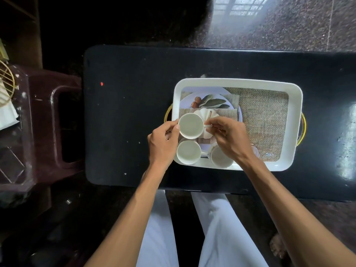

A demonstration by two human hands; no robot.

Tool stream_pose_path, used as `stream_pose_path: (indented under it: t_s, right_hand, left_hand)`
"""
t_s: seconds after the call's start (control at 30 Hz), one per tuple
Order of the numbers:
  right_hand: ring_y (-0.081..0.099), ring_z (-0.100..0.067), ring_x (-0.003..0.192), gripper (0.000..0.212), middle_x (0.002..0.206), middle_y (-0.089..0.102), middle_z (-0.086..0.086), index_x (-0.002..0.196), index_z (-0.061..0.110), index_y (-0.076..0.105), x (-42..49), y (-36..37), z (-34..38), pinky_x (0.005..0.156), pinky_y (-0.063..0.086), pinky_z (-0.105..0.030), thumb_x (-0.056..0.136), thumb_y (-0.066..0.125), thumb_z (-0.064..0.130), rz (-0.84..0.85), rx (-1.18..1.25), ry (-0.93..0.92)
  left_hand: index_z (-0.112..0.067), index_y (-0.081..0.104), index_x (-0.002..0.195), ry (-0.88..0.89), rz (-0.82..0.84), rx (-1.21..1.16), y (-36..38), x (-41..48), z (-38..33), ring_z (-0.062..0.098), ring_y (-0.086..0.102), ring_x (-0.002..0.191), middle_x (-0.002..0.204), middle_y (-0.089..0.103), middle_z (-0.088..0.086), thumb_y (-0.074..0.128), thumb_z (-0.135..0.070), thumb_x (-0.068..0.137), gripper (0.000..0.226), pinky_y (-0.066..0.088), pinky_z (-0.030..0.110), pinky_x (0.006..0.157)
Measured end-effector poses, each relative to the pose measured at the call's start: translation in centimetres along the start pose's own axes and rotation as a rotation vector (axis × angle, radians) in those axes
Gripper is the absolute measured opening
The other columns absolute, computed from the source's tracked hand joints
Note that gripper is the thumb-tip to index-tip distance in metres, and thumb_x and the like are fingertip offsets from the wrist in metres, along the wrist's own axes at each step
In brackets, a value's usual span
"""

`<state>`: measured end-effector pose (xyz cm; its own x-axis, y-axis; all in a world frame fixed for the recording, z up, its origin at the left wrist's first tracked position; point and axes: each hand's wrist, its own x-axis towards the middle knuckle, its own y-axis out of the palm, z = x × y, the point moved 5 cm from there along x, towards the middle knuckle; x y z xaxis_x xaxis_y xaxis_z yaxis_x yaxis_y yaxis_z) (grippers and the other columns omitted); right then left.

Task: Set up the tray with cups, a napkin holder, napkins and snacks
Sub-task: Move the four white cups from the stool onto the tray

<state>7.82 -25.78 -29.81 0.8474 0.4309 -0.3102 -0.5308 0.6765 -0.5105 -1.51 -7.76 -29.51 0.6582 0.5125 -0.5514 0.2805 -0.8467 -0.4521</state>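
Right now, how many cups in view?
3. Held cup, gripped by left hand and right hand, over the left of the tray; corner cup at its near-left corner; third cup beside that, partly under the right hand. More may be hidden there.

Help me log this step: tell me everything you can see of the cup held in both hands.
The cup is plain white and glossy like ceramic. It is round, upright and empty, with its small handle pointing right. The left hand holds its left side and the right hand pinches the handle. It is over the left part of the white tray, just beyond two similar cups. Whether it rests on the tray cannot be told.
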Motion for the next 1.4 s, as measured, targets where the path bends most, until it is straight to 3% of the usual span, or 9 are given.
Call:
stream_pose_path:
  t_s: [0.13,0.3,0.4,0.5,0.63,0.77,0.87,1.23,1.4]
  right_hand:
    - [0.071,-0.014,0.093,0.019,0.102,0.076,-0.010,0.107,-0.002,0.074,-0.1,0.4,-0.2,0.086,0.054,-0.012,0.088,0.071,-0.003,0.011,0.008,0.011]
    - [0.071,-0.012,0.092,0.019,0.101,0.075,-0.007,0.108,0.000,0.073,-0.2,0.6,-0.6,0.084,0.053,-0.010,0.089,0.070,-0.003,0.013,0.004,0.024]
    - [0.071,-0.012,0.092,0.020,0.101,0.075,-0.007,0.108,0.000,0.073,-0.2,0.8,-0.8,0.084,0.052,-0.008,0.089,0.070,-0.003,0.018,-0.006,0.023]
    - [0.071,-0.017,0.097,0.021,0.105,0.075,-0.010,0.110,0.002,0.073,-0.3,0.7,-0.7,0.090,0.057,-0.026,0.089,0.070,-0.002,0.043,-0.038,0.025]
    - [0.065,-0.022,0.111,0.031,0.118,0.071,-0.008,0.118,0.004,0.070,-0.7,-0.5,0.9,0.096,0.055,-0.043,0.087,0.072,-0.001,0.066,-0.093,0.007]
    - [0.065,-0.019,0.113,0.033,0.122,0.069,-0.001,0.120,0.010,0.070,-1.2,-1.6,4.5,0.092,0.056,-0.033,0.088,0.073,0.003,0.008,-0.108,-0.049]
    - [0.067,-0.012,0.107,0.029,0.115,0.070,0.005,0.117,0.013,0.072,-1.5,-1.0,8.4,0.091,0.058,-0.029,0.090,0.072,0.004,-0.011,-0.029,-0.086]
    - [0.070,-0.012,0.099,0.024,0.109,0.072,0.001,0.111,0.015,0.073,-1.3,16.2,23.0,0.085,0.060,-0.031,0.090,0.071,0.003,0.199,0.127,-0.237]
    - [0.067,-0.009,0.106,0.026,0.115,0.070,0.003,0.118,0.015,0.071,-1.2,26.1,27.7,0.088,0.059,-0.030,0.093,0.069,0.009,0.365,0.084,-0.267]
  left_hand:
    - [-0.018,0.074,0.122,-0.014,0.002,-0.004,0.1,0.0,0.2,0.011,0.074,0.095,0.110,0.079,0.002,0.059,-0.019,0.101,0.026,0.058,0.015,0.083]
    - [-0.019,0.074,0.123,-0.015,-0.008,0.010,0.1,0.1,0.4,0.010,0.072,0.091,0.110,0.079,0.003,0.060,-0.021,0.101,0.026,0.051,0.001,0.072]
    - [-0.022,0.074,0.122,-0.020,0.004,0.020,0.1,0.2,0.4,0.008,0.072,0.091,0.110,0.079,0.002,0.059,-0.023,0.101,0.026,0.057,0.013,0.081]
    - [-0.022,0.073,0.123,-0.018,0.032,0.004,-0.1,0.2,0.3,0.012,0.074,0.102,0.113,0.078,0.000,0.057,-0.024,0.102,0.027,0.061,0.037,0.094]
    - [-0.018,0.068,0.129,-0.019,-0.019,-0.114,-1.8,-0.1,0.0,0.010,0.075,0.102,0.110,0.077,0.004,0.046,-0.026,0.107,0.031,0.061,0.039,0.095]
    - [-0.012,0.064,0.132,-0.075,-0.114,-0.453,-5.7,-1.1,-0.1,0.013,0.076,0.103,0.112,0.076,0.006,0.044,-0.027,0.110,0.034,0.061,0.029,0.091]
    - [-0.012,0.064,0.131,-0.004,-0.156,-0.478,-9.6,-2.2,0.0,0.015,0.075,0.106,0.114,0.076,0.006,0.043,-0.027,0.110,0.033,0.060,0.028,0.091]
    - [-0.031,0.071,0.113,0.095,-0.606,-0.391,-31.1,-4.6,9.0,0.019,0.074,0.106,0.110,0.075,-0.001,0.048,-0.030,0.105,0.024,0.059,0.025,0.082]
    - [-0.026,0.070,0.114,0.005,-0.742,-0.383,-38.8,-5.4,15.0,0.011,0.072,0.104,0.111,0.074,-0.004,0.048,-0.025,0.106,0.023,0.060,0.026,0.082]
